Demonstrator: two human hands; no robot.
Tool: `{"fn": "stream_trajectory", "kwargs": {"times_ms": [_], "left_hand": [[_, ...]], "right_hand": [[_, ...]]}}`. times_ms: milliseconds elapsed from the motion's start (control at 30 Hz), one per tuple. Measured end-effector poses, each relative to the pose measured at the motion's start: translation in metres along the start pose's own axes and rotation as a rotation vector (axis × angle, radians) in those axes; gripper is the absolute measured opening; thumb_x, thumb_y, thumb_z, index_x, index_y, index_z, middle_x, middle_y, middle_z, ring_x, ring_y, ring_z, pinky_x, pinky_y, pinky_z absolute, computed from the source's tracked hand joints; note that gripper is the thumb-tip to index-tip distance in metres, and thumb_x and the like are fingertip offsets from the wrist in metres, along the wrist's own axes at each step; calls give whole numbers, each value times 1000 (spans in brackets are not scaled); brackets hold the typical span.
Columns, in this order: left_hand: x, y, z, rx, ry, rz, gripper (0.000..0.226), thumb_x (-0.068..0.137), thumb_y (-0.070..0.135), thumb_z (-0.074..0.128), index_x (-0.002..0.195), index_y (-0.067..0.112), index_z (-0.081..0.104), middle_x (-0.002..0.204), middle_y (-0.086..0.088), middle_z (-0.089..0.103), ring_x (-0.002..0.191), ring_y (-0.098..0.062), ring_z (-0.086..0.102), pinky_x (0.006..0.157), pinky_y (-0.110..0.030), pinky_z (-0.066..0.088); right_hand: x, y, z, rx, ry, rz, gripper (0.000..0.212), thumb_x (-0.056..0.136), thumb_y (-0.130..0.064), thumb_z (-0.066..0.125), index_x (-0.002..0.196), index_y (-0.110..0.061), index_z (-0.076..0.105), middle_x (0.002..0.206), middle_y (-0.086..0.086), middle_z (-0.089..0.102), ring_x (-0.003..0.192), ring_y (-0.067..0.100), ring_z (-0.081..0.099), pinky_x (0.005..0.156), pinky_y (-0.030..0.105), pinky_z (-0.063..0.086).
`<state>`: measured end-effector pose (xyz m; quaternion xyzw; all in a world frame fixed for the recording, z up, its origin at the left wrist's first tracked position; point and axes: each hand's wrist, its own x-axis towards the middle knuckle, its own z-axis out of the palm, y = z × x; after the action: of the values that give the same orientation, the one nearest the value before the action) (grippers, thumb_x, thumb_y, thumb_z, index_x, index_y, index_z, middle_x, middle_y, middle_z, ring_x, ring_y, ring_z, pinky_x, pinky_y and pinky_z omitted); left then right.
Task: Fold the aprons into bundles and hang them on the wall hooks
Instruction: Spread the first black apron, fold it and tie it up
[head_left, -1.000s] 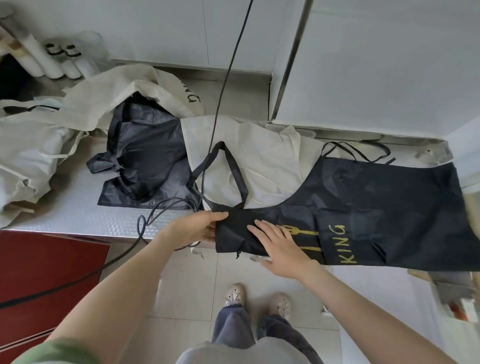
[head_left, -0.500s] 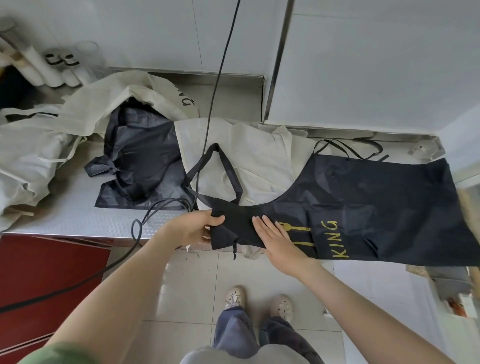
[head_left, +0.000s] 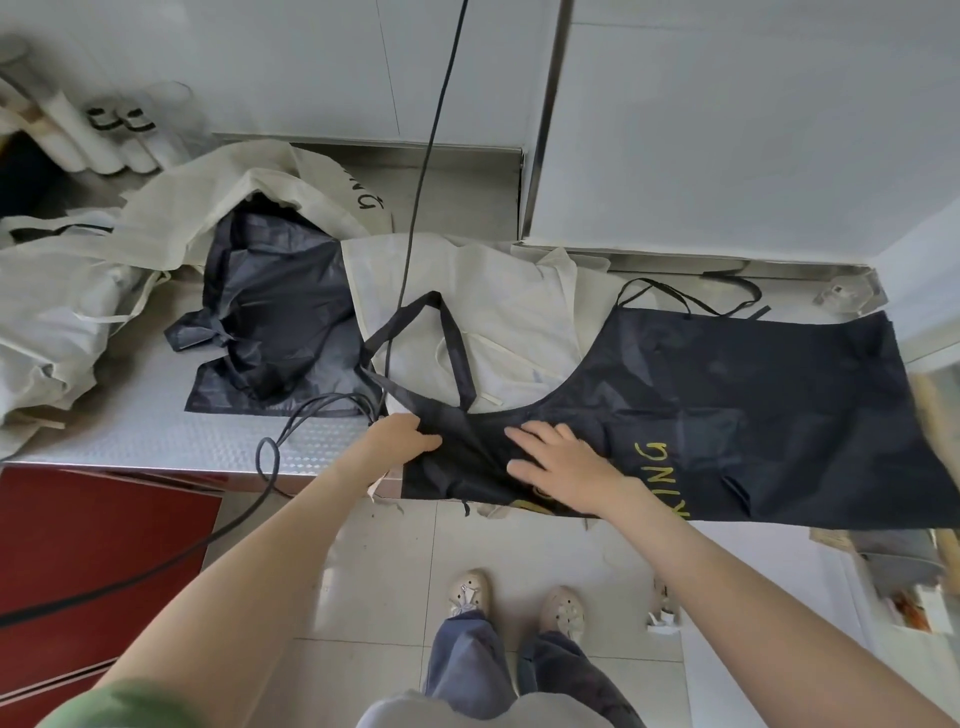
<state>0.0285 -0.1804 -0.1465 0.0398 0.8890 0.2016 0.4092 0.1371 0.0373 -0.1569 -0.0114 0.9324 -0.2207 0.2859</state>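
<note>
**Fig. Squaring the bib before the first fold**

Your black apron (head_left: 727, 405) lies spread on the worktop (head_left: 156, 441), bib at centre and skirt running out toward 3 o'clock, over a cream apron (head_left: 509, 312). Your left hand (head_left: 400, 441) pinches the bib's top edge, thumb over the cloth. Your right hand (head_left: 561, 462) lies flat on the bib, fingers spread, holding nothing. The fabric looks thin, light, limp and probably slippery, so folds may slide. Take hold at hems and corners, and tuck in the neck loop (head_left: 457, 353), at 12 o'clock from your left hand.
</note>
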Motion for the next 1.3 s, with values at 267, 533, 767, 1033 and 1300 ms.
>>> {"fn": "stream_trajectory", "kwargs": {"times_ms": [267,533,767,1033,1300], "left_hand": [[-1,20,-1,-364,80,-38,57,102,46,27,140,7,45,144,-11,45,133,-29,41,110,-36,29],[13,1,-1,-316,106,-53,35,95,28,53,124,7,51,121,-7,58,112,-26,54,93,-32,42],[15,3,-7,-950,123,28,19,95,20,55,114,18,60,102,-1,68,92,-15,65,83,-30,52],[13,-9,-15,-885,-123,33,14,89,3,52,98,2,63,99,-13,65,95,-26,61,93,-34,47],[15,0,-28,-696,-76,24,18,80,-7,47,74,10,47,72,-2,45,67,-16,43,63,-23,37]], "right_hand": [[35,9,-20,-117,218,93,13,98,-10,45,111,-10,50,120,7,45,112,23,43,86,33,47],[56,4,-30,-72,336,114,23,99,-24,45,118,-15,55,125,1,52,115,20,45,98,31,37],[112,-60,-34,544,171,272,43,92,-39,58,123,-9,51,112,4,59,107,21,58,86,30,48],[120,-60,-64,1246,268,120,10,95,-8,50,100,-8,58,103,12,67,94,23,63,80,32,50],[70,-28,-140,1977,294,-107,22,86,4,34,94,-7,52,62,7,53,50,19,51,64,31,50]]}}
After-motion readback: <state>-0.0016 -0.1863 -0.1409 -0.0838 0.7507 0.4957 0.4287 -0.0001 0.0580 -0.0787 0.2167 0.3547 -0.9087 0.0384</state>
